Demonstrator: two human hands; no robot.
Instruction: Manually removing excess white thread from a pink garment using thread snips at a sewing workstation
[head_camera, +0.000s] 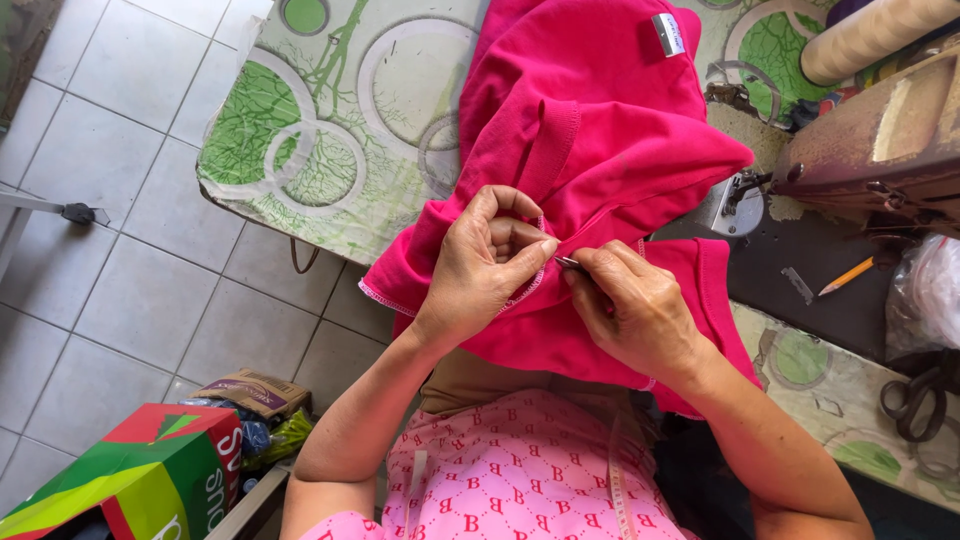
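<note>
A bright pink garment (590, 110) with stitched seams and a small grey label lies over the table and into my lap. My left hand (485, 265) pinches a fold of its seam between thumb and fingers. My right hand (635, 305) holds a small metal tool (567, 262), thin and pointed, with its tip against the seam right beside my left thumb. The two hands nearly touch at the seam.
The table (320, 140) has a green and white circle-patterned cover. A sewing machine (860, 150) stands at the right with a cream thread cone (870, 35), a pencil (845, 276) and black scissors (915, 400) nearby. Boxes (150, 470) sit on the tiled floor at lower left.
</note>
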